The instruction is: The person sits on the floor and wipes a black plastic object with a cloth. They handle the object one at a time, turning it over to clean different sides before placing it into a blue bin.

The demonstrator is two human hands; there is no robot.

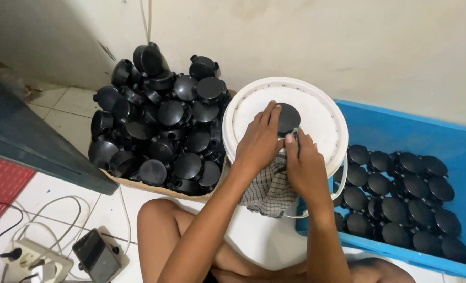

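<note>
A round black plastic box (288, 118) lies on the lid of a white bucket (317, 112) in front of me. My left hand (259, 141) presses down on the black box's left side, fingers spread over it. My right hand (303, 165) sits at the box's lower edge, gripping a small tool (295, 135) against it; the tool is mostly hidden by the fingers. A checked cloth (268, 191) hangs over the bucket's near edge, under both wrists.
A heap of several round black boxes (159, 126) fills a cardboard tray at the left. A blue crate (400, 131) at the right holds more of them in rows. A phone (96, 255) and power strip (31, 257) lie on the tiled floor at lower left.
</note>
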